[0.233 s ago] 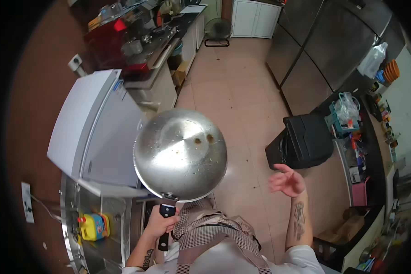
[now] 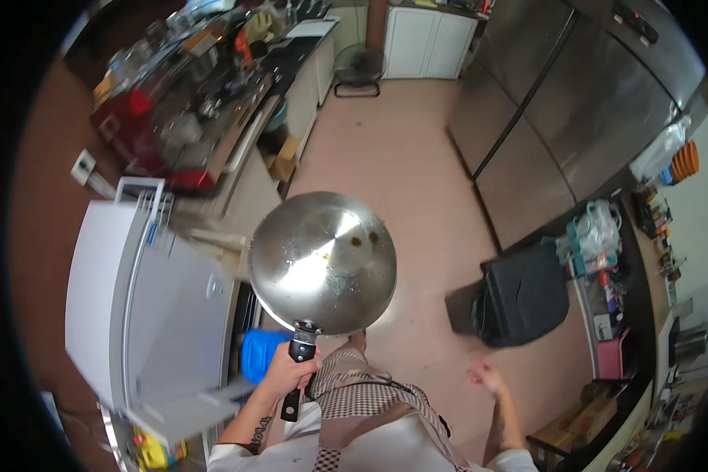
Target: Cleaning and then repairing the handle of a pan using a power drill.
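My left hand (image 2: pixel 289 371) is closed around the black handle of a steel wok (image 2: pixel 322 263). The wok is held out in front of me, its round, shiny face toward me, with water drops and two brown spots on it. Over the floor to the right hangs my right hand (image 2: pixel 488 376), smeared by motion. Nothing shows in it, and its fingers look loosely apart. The black trash bin (image 2: pixel 523 299) is the nearest thing to this hand.
A white chest freezer (image 2: pixel 177 299) stands at the left, with a blue container (image 2: pixel 263 355) beside it and a yellow jug (image 2: pixel 159 450) below. Steel refrigerator doors (image 2: pixel 519 173) line the right. A floor fan (image 2: pixel 359 67) stands at the far end of the tiled floor (image 2: pixel 393 149).
The view has shifted forward along the aisle, and the freezer and bin sit lower in it. My right hand has dropped lower. The wok stays in my left hand.
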Demonstrator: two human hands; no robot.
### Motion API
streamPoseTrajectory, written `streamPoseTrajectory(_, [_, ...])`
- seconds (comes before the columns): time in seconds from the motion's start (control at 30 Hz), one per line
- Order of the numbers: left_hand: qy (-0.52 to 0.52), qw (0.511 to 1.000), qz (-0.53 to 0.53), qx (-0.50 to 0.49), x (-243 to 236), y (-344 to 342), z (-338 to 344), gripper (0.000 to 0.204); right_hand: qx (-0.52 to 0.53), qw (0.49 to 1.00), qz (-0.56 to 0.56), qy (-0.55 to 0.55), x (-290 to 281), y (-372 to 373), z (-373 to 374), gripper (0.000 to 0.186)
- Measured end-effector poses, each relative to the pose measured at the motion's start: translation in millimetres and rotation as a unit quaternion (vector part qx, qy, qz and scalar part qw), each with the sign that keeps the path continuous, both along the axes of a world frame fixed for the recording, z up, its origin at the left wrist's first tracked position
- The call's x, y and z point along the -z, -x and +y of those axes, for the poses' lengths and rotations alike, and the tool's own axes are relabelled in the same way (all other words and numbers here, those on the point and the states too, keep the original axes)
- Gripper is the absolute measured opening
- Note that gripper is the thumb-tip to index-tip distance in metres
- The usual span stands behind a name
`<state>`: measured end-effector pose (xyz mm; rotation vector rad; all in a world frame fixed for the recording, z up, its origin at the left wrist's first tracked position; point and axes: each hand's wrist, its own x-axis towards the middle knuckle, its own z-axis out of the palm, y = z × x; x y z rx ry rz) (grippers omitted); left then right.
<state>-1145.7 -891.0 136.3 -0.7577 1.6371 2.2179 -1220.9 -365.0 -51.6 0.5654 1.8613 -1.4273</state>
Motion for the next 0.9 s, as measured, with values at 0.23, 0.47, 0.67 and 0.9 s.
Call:
streamPoseTrajectory(0.23, [-0.027, 1.000, -0.003, 0.015, 2, 311, -39, 0.020, -0.027, 0.997, -0.075, 0.022, 53, -57, 37, 0.033])
streamPoseTrajectory(0.47, [0.043, 0.999, 0.024, 0.010, 23, 598, -51, 0.020, -0.198, 0.959, -0.096, -0.179, 91, 242, 15, 0.032])
streamPoseTrajectory(0.67, [-0.005, 0.998, 0.024, -0.060, 20, 816, -51, 0.019, -0.349, 0.869, 0.012, -0.352, 121, 622, -30, 0.032])
streamPoseTrajectory(0.9, [-0.034, 0.992, 0.054, -0.104, 28, 1054, -83, 0.020, -0.046, 0.906, 0.299, 0.297, -213, 1209, -190, 0.030])
